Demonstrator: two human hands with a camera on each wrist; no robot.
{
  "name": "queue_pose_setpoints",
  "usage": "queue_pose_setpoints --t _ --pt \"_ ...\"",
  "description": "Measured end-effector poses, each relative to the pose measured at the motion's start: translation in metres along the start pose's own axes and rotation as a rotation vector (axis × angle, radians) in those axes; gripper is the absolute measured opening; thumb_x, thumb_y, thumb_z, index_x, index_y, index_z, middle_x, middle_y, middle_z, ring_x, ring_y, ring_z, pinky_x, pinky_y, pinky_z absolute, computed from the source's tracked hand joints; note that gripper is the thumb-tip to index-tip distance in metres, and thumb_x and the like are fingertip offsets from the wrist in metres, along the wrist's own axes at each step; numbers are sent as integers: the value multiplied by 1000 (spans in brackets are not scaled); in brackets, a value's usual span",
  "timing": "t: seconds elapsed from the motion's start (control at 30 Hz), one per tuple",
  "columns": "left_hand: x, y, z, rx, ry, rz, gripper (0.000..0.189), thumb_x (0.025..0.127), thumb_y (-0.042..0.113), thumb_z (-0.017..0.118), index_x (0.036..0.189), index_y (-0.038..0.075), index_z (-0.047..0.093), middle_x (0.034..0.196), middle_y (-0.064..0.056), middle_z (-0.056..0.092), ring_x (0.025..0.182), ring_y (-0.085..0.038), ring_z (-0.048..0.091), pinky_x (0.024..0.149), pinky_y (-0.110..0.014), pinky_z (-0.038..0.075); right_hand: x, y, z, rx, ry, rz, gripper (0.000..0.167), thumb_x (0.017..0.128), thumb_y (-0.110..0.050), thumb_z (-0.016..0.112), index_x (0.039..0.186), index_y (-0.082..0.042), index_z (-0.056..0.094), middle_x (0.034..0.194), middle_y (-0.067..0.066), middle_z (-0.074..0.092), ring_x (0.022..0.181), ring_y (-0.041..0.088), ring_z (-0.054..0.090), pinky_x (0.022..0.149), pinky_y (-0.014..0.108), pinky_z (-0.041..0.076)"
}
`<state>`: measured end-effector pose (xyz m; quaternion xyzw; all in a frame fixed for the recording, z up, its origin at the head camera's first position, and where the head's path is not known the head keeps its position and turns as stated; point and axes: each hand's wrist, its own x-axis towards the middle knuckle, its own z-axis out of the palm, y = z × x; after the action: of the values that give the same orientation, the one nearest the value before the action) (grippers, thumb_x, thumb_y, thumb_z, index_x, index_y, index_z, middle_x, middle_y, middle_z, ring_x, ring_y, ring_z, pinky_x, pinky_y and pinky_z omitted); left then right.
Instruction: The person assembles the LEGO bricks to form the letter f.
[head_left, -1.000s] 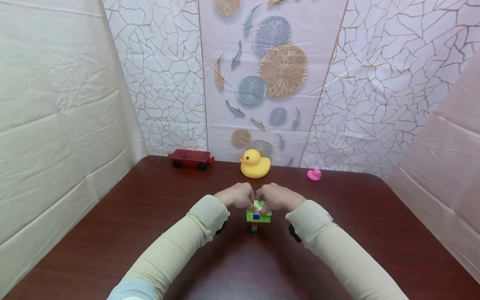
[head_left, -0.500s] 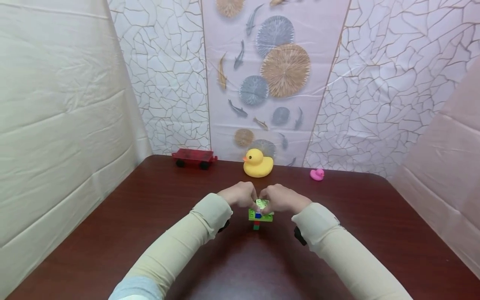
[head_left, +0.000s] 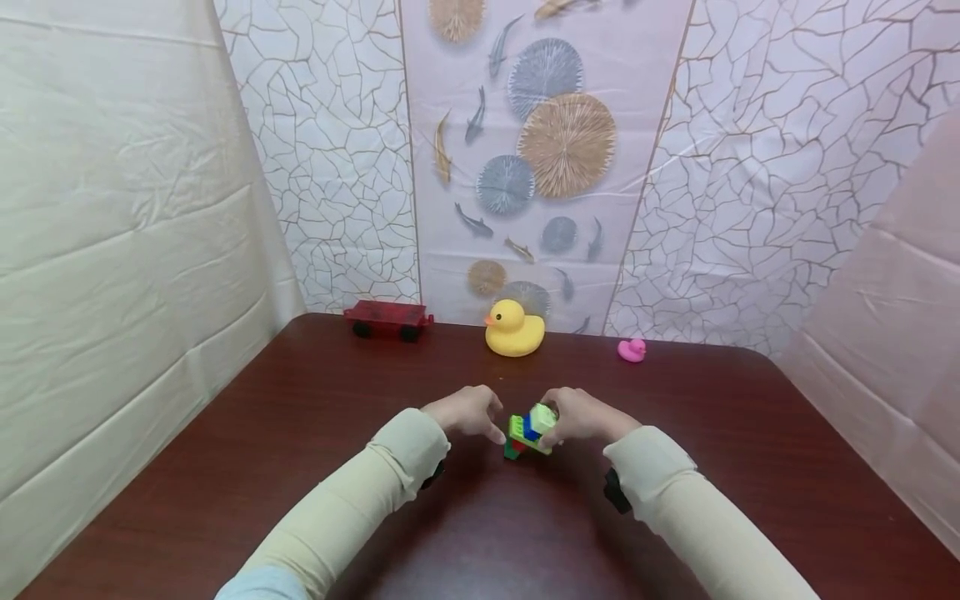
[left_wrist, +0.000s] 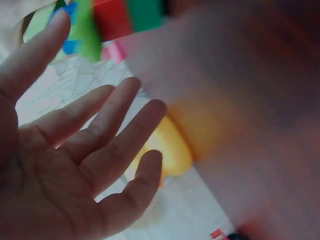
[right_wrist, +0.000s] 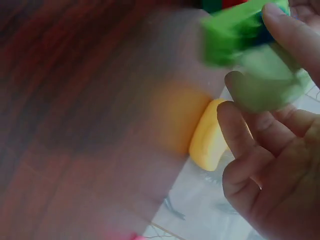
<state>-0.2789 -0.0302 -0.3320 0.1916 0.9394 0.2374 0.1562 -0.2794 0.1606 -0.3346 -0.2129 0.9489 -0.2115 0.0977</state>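
My right hand (head_left: 583, 414) grips a stack of toy building bricks (head_left: 542, 419), thumb on one side and fingers on the other. The stack has a pale green brick on top, then a blue one (left_wrist: 71, 46), a lime green plate (right_wrist: 227, 37), a red brick (left_wrist: 112, 20) and a dark green one (left_wrist: 144, 15). It leans to one side; whether its foot touches the table cannot be told. My left hand (head_left: 468, 410) is apart from the stack on its left, its fingers spread and loosely bent around nothing in the left wrist view.
Along the back edge of the dark wooden table (head_left: 420, 533) stand a red wheeled toy wagon (head_left: 388, 317), a large yellow rubber duck (head_left: 514, 332) and a small pink duck (head_left: 632, 350). A patterned cloth (head_left: 360, 167) hangs behind; plain cloth (head_left: 135, 250) hangs at the sides.
Both hands were on the upright stack. My left hand has let go and moved left; my right hand has tilted the stack and shifted slightly right with it.
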Motion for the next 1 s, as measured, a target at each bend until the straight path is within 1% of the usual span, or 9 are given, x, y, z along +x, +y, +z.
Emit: queue_pose_setpoints --t 0.1,0.23,0.43,0.53,0.63,0.77,0.93,0.97,1.0 --pt "1 -2 9 -24 13 17 46 72 24 72 112 7 58 94 -4 60 84 -15 55 72 -30 44 0 2 5 26 -6 -9 41 61 -20 80 93 -3 60 79 1 56 70 15 52 63 27 46" --pt "4 -1 16 -23 42 56 42 71 25 72 109 9 61 92 -1 61 80 -11 55 70 -27 45 1 0 9 31 1 -45 33 61 -17 80 85 -4 62 75 0 56 66 14 51 59 26 46" --pt "6 4 17 -13 49 70 37 73 21 71 106 8 62 85 2 59 72 -9 53 67 -24 45 1 -7 8 30 -9 -62 32 62 -16 79 86 -5 62 76 0 56 67 14 51 59 25 46" --pt "6 4 15 -44 35 63 34 74 20 70 104 5 62 84 2 60 71 -9 53 67 -25 45 1 -8 5 38 -2 -74 36 63 -19 78 91 -3 61 78 0 57 69 14 52 61 26 46" --pt "6 1 12 -144 1 51 30 76 18 68 101 3 64 85 0 61 73 -11 55 71 -29 45 0 -4 3 80 23 -60 45 64 -23 78 98 -1 59 82 2 59 72 15 53 64 28 46" --pt "5 -6 10 -316 -37 45 22 78 12 65 97 0 65 85 -3 63 76 -14 57 75 -33 45 -3 7 3 161 50 -3 54 63 -27 78 104 0 56 83 5 60 75 17 56 66 31 47" --pt "7 -14 9 -518 -46 33 20 82 8 60 97 -5 63 85 -7 63 77 -20 60 76 -35 45 -5 20 8 216 17 33 59 64 -29 77 105 5 53 83 6 61 75 18 56 68 33 46" --pt "8 -15 9 -560 -50 19 21 82 9 60 98 -5 62 85 -7 63 77 -21 60 75 -34 45 -5 22 9 225 7 29 57 65 -30 77 103 6 54 81 6 61 73 18 56 66 33 46" --pt "8 -15 9 -594 -55 7 23 83 10 59 99 -5 62 86 -8 64 77 -22 61 70 -30 47 -5 23 10 236 -1 27 54 66 -30 76 101 5 55 78 6 60 70 18 55 64 32 46"
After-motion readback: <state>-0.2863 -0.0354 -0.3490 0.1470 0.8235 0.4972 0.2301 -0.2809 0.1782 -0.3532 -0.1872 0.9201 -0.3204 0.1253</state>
